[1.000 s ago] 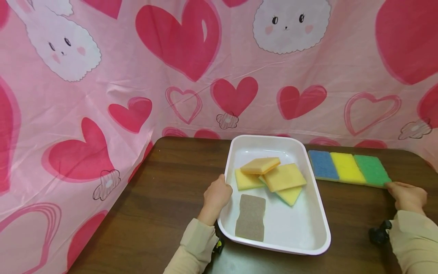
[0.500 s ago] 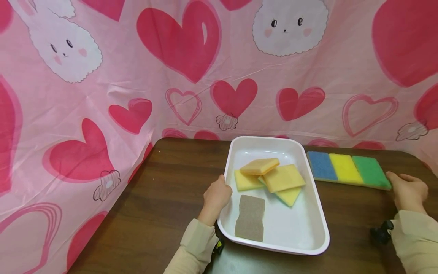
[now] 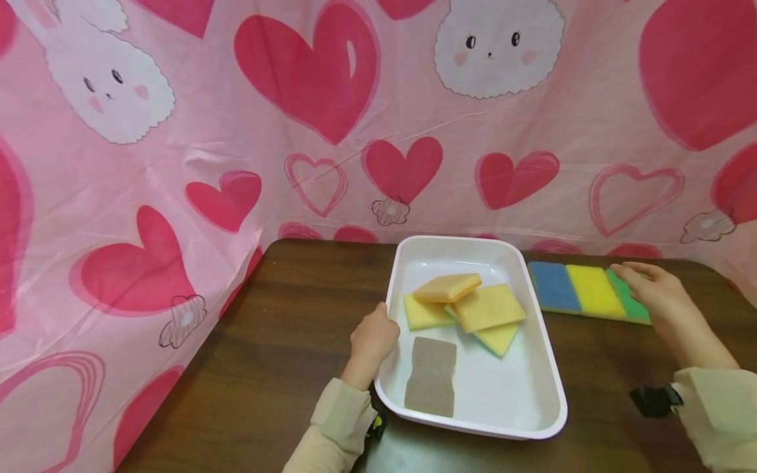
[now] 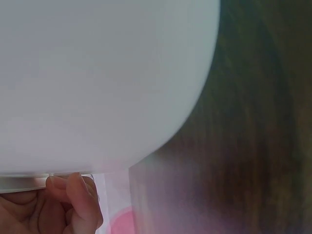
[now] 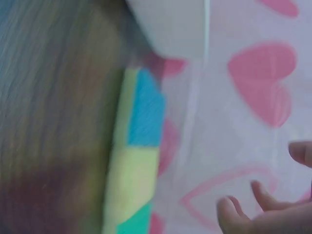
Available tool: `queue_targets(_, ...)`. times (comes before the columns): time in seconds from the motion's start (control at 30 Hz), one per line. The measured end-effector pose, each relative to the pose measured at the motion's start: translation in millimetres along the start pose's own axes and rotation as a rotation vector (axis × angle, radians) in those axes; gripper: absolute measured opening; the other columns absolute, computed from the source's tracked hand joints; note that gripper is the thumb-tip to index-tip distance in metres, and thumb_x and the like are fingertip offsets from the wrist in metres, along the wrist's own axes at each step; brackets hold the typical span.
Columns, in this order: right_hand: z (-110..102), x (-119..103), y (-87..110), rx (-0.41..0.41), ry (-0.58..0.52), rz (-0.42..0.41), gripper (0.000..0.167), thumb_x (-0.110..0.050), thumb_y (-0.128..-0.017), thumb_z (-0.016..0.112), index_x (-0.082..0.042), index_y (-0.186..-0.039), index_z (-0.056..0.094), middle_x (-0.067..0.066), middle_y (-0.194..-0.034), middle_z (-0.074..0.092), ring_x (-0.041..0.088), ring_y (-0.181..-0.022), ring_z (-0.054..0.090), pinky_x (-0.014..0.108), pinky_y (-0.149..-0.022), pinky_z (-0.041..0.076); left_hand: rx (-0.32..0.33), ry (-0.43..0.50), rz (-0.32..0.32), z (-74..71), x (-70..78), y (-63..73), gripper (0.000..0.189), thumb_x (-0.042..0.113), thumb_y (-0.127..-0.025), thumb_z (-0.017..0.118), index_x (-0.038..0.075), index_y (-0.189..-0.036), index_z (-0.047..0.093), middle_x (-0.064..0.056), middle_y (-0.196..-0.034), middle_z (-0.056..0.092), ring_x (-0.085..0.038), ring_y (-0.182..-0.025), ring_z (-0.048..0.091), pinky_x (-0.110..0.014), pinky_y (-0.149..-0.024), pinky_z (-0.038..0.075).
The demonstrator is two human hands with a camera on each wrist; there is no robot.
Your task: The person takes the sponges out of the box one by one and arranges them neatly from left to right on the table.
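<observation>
My left hand [image 3: 374,336] grips the left rim of a white tray [image 3: 556,394]; in the left wrist view its fingertips [image 4: 80,195] curl up against the rim. Inside the tray lie several yellow sponges [image 3: 491,307] in a loose pile and a flat grey-brown scouring pad [image 3: 430,378] near the front. Right of the tray a blue sponge [image 3: 554,286], a yellow sponge [image 3: 594,289] and a green sponge [image 3: 629,299] lie side by side in a row. My right hand [image 3: 662,295] hovers over the green one, partly hiding it, with its fingers loosely spread and nothing held.
The dark wooden table [image 3: 284,328] carries everything. A pink cloth [image 3: 331,98] with hearts and rabbit faces hangs behind and along the left side. A black wrist camera [image 3: 656,401] sits by the right cuff.
My right hand has left the outer end of the sponge row and moved left and up over the green sponge. The left hand keeps its grip; the tray stays put.
</observation>
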State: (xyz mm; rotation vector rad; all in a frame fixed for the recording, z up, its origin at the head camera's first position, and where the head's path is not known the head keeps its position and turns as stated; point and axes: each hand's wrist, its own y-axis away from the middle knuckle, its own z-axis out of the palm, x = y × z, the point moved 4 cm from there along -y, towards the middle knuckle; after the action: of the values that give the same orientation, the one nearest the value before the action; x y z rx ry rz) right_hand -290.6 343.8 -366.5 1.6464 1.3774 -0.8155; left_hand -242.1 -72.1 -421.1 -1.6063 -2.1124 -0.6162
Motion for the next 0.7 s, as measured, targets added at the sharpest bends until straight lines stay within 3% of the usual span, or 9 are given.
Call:
queue_targets(0.07,13.1,-15.3,7.3,-0.076,0.093,-0.035,0.081,-0.048,-0.099,0.032,0.01,-0.148,0.003,0.038,-0.152,-0.005,0.062,-0.132,0.013,0.072,-0.106,0.01,-0.004,0.001,-0.001,0.3,-0.4,-0.5,0.035,0.014,-0.088,0.046,0.004,-0.121,0.054,-0.019,-0.111,0.067,-0.036,-0.095,0.064,-0.05,-0.074,0.046)
queue_targets(0.1,19.0,-21.2,10.4,-0.105,0.126,-0.049,0.08,-0.047,-0.1,0.031,0.012,-0.147,0.002,0.041,-0.149,-0.004,0.064,-0.131,0.014,0.073,-0.104,0.011,-0.006,0.002,-0.002,0.4,-0.4,-0.6,0.036,0.014,-0.089,0.046,0.004,-0.122,0.054,-0.019,-0.111,0.067,-0.036,-0.096,0.064,-0.05,-0.074,0.046)
queue_targets(0.2,36.2,-35.6,20.3,-0.15,0.21,-0.095,0.079,-0.047,-0.1,0.031,0.012,-0.147,0.005,0.044,-0.147,0.005,0.063,-0.129,0.019,0.075,-0.099,0.018,-0.007,0.003,-0.001,0.3,-0.2,-0.6,0.035,0.014,-0.089,0.046,0.004,-0.121,0.054,-0.019,-0.111,0.067,-0.036,-0.096,0.064,-0.05,-0.074,0.046)
queue_targets(0.37,62.8,-55.3,38.6,-0.145,0.286,-0.216,0.073,-0.043,-0.1,0.038,0.009,-0.146,0.017,0.041,-0.144,0.022,0.059,-0.129,0.024,0.073,-0.094,0.029,-0.006,0.006,-0.003,0.1,-0.2,-0.5,0.035,0.015,-0.088,0.046,0.004,-0.121,0.055,-0.018,-0.11,0.067,-0.035,-0.095,0.064,-0.05,-0.075,0.046)
queue_targets(0.6,97.8,-66.8,62.2,-0.165,0.368,-0.287,0.07,-0.042,-0.097,0.049,0.005,-0.144,0.028,0.033,-0.142,0.035,0.052,-0.123,0.039,0.064,-0.091,0.042,-0.008,0.012,-0.007,-0.4,0.6,-0.9,0.037,0.015,-0.088,0.046,0.005,-0.122,0.055,-0.018,-0.111,0.067,-0.035,-0.095,0.064,-0.05,-0.074,0.046)
queue_targets(0.7,114.5,-69.8,70.7,-0.17,0.377,-0.354,0.065,-0.036,-0.094,0.056,0.007,-0.138,0.037,0.032,-0.135,0.044,0.048,-0.116,0.046,0.059,-0.09,0.045,-0.005,0.009,-0.008,-0.3,0.1,-1.2,0.036,0.015,-0.088,0.047,0.005,-0.122,0.055,-0.018,-0.111,0.067,-0.035,-0.095,0.064,-0.05,-0.074,0.046)
